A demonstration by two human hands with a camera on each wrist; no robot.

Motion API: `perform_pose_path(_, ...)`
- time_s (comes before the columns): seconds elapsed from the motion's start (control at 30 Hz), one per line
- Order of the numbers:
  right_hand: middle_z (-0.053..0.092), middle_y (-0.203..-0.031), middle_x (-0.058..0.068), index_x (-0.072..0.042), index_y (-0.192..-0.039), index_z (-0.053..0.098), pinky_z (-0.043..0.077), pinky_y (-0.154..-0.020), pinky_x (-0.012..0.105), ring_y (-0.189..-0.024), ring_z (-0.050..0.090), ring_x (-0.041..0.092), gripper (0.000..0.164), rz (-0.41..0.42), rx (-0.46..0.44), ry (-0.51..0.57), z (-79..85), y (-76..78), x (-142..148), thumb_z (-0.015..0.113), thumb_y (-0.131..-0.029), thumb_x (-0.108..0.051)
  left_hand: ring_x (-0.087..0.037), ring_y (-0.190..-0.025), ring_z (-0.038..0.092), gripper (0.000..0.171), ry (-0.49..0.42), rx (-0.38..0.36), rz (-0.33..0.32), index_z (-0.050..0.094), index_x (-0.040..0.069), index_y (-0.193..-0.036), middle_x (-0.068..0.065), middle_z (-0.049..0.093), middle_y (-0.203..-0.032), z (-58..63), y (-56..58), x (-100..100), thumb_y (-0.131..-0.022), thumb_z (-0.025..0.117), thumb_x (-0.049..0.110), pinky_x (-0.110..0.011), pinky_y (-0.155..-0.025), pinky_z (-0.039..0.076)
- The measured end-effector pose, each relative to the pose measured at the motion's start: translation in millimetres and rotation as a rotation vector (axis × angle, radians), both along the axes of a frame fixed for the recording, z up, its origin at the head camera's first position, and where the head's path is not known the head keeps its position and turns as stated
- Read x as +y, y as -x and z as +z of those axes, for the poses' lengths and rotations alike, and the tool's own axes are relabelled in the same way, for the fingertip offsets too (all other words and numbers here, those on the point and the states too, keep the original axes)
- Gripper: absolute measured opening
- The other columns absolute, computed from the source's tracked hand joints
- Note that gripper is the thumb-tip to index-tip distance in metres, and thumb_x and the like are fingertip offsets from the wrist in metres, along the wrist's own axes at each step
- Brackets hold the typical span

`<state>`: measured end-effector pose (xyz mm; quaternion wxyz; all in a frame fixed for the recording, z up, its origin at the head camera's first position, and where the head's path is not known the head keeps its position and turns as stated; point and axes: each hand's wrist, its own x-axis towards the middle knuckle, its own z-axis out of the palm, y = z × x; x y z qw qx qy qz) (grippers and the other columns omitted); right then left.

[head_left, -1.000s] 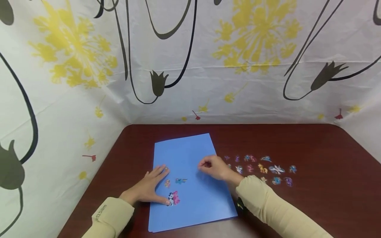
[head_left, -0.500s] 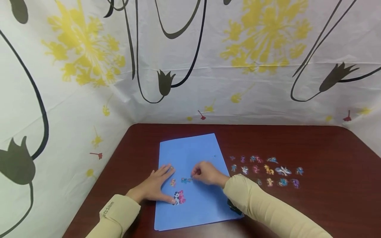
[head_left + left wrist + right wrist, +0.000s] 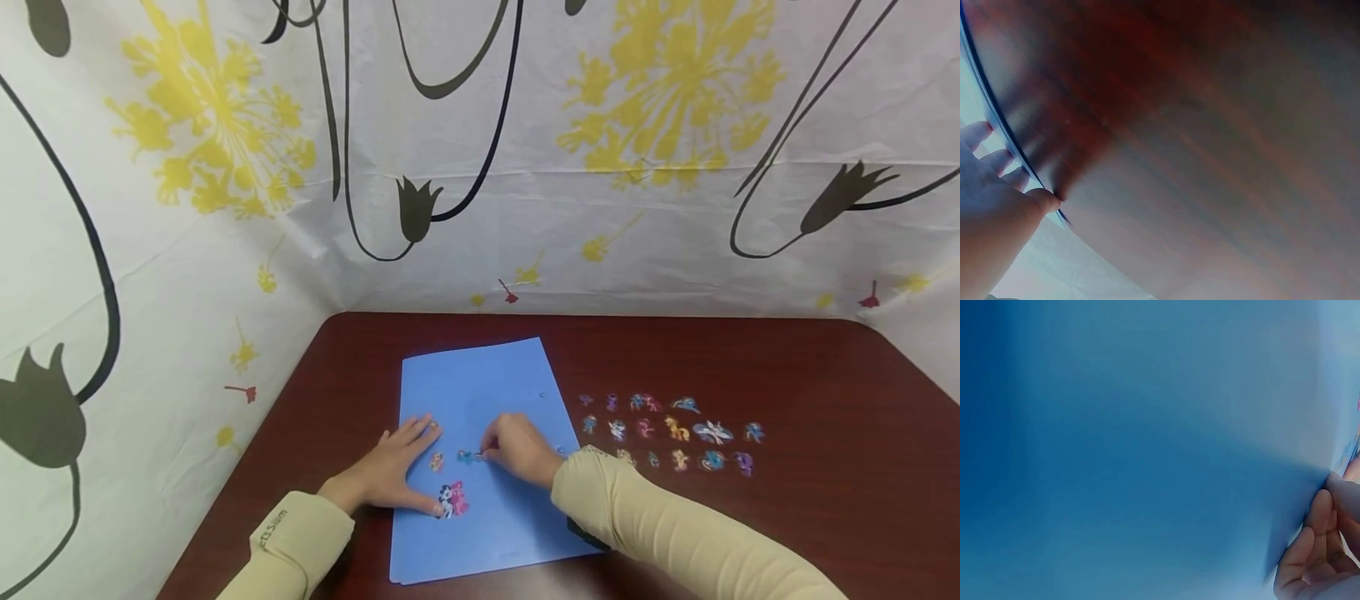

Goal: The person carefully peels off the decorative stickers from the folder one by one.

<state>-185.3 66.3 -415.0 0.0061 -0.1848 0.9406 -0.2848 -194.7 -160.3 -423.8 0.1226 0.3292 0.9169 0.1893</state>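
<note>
A blue folder or stack of blue sheets (image 3: 480, 375) lies on the table. My left hand (image 3: 382, 467) rests spread on its left edge, thumb beside a white-and-pink pony sticker (image 3: 453, 498). A small orange-pink sticker (image 3: 437, 461) sits between that thumb and forefinger. At mid-sheet my right hand (image 3: 521, 448) has curled fingers, thumb and forefinger together at the tail end of a blue pony sticker (image 3: 465, 457), pinching it. Fingertips cover that end. In the right wrist view the curled right fingers (image 3: 1316, 544) touch the blue surface.
Right of the folder, several small pony stickers (image 3: 677, 428) lie in rows on the dark wood table (image 3: 750, 358). A white patterned cloth (image 3: 465, 167) hangs behind the table and at its left side. Small round marks (image 3: 542, 395) show on the folder.
My right hand has moved left and down across the sheet to the blue pony sticker's tail end. The left hand stays in place on the folder; the view has shifted slightly.
</note>
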Motion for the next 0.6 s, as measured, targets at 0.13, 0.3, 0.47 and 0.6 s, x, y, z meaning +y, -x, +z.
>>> perform_pose_path(0.13,0.063,-0.067,-0.001,-0.006,-0.072,0.071,0.044,-0.055,0.021,-0.062,0.054,0.008,0.005,0.012,0.003,-0.006,1.6,-0.3,-0.7,0.068,-0.075,-0.003,-0.03,-0.133,0.01,0.103,0.005,0.013,-0.001,0.027,0.012,-0.14,-0.009,0.017,-0.146,-0.4,-0.1,-0.3,-0.06,0.065,0.065,-0.059,-0.099,0.012)
perform_pose_path(0.3,0.062,-0.065,-0.001,-0.006,-0.069,0.069,0.044,-0.054,0.02,-0.06,0.053,0.008,0.007,0.052,0.012,-0.01,1.6,0.7,-0.3,0.067,-0.075,-0.002,-0.031,-0.133,0.01,0.102,0.003,0.01,-0.009,0.028,0.011,-0.14,-0.01,0.017,-0.146,0.2,-1.0,0.0,-0.061,0.065,0.064,-0.059,-0.099,0.012)
perform_pose_path(0.47,0.062,-0.067,-0.002,-0.006,-0.071,0.068,0.044,-0.055,0.021,-0.062,0.053,0.008,0.006,0.079,0.005,-0.01,1.7,1.6,1.4,0.067,-0.075,-0.002,-0.031,-0.132,0.011,0.102,0.003,0.011,-0.015,0.028,0.01,-0.14,-0.011,0.018,-0.146,0.2,-1.3,0.4,-0.062,0.065,0.064,-0.06,-0.098,0.013)
perform_pose_path(0.6,0.061,-0.068,-0.003,-0.007,-0.072,0.068,0.044,-0.057,0.021,-0.062,0.052,0.007,0.006,0.088,0.005,-0.026,2.0,2.0,1.5,0.067,-0.076,-0.003,-0.03,-0.133,0.011,0.102,0.008,0.018,-0.009,0.028,0.011,-0.14,-0.01,0.018,-0.146,0.5,-1.3,0.2,-0.061,0.065,0.065,-0.059,-0.099,0.013)
